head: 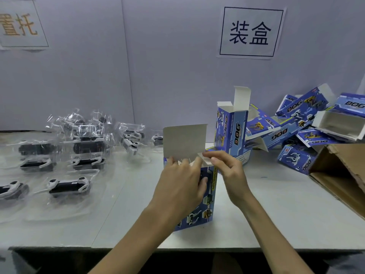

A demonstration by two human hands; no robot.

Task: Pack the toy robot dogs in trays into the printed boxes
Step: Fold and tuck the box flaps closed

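Observation:
A blue printed box (205, 206) stands upright on the table in front of me, its big top flap (184, 139) raised. My left hand (181, 182) grips the box's front near the top, fingers over the rim. My right hand (225, 165) pinches a small side flap (205, 155) at the box's top right. Several toy robot dogs in clear trays (69, 184) lie on the left half of the table. What is inside the held box is hidden.
A second open box (233, 131) stands upright just behind. A heap of blue printed boxes (296, 127) lies at the back right. A brown carton (343, 175) sits at the right edge. Grey partition walls with paper signs (250, 32) close the back.

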